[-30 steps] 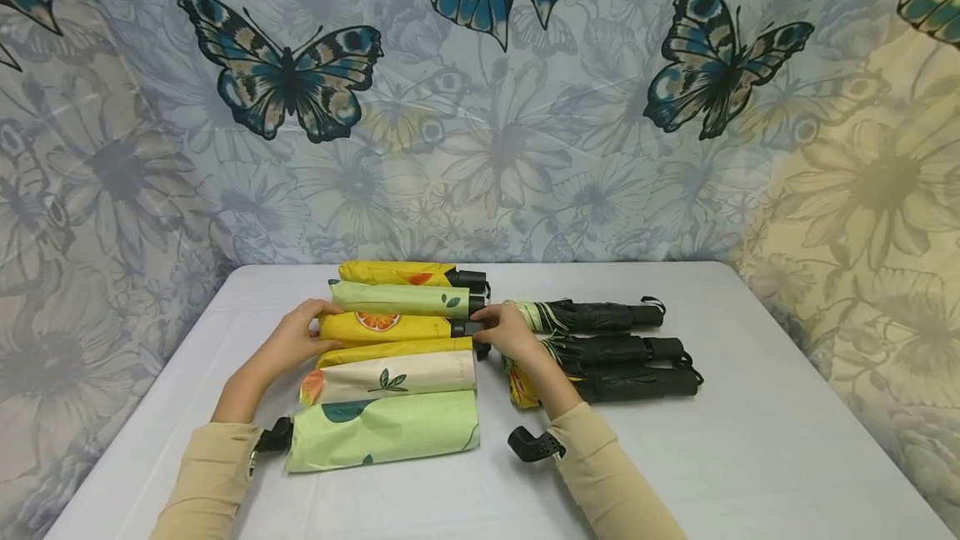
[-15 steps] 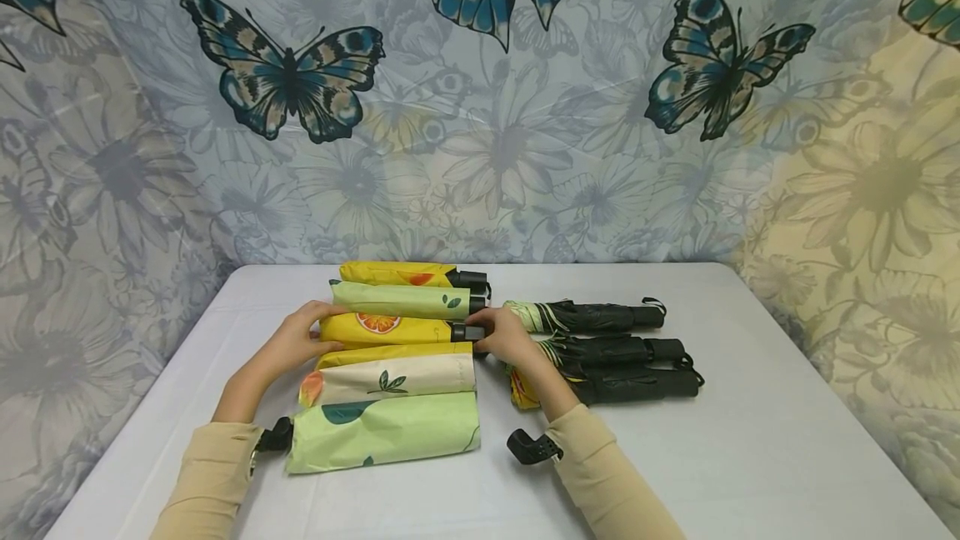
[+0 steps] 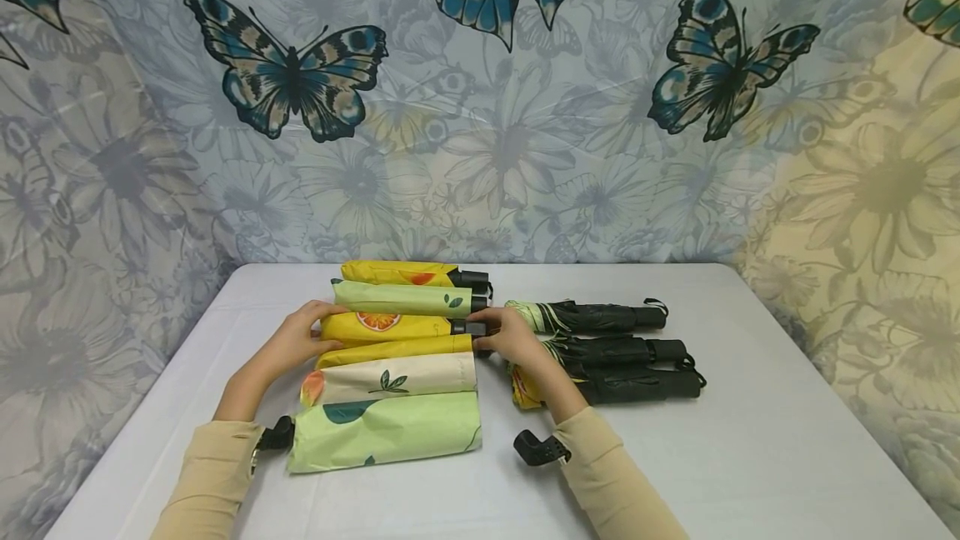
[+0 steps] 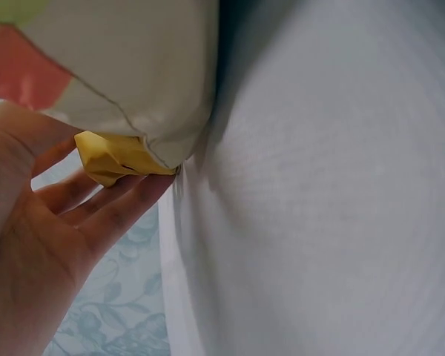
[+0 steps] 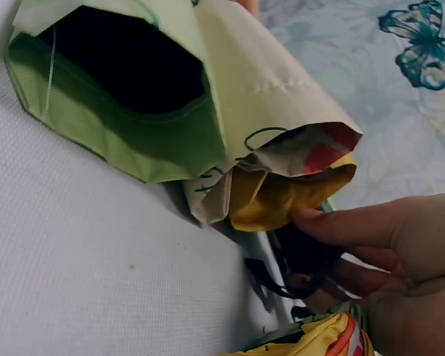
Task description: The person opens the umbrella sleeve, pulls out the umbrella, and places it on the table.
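Note:
A yellow folded umbrella with an orange-slice print lies across the table. My left hand pinches its left end between thumb and fingers. At the other end my right hand holds the short black handle, which has a dark wrist strap. In front lie a yellow sleeve, a cream sleeve with a leaf print, and a wide light green sleeve. From the right wrist, the mouths of these sleeves gape, the green sleeve's dark inside showing. Fingers partly hide the handle.
Behind lie a sleeved light green umbrella and a sleeved yellow umbrella. To the right are three black folded umbrellas with patterned edges, two of them side by side. A butterfly-print cloth hangs behind the white table.
Both hands stay at the two ends of the yellow umbrella. Only tiny shifts show in the yellow sleeve's edge and the head view.

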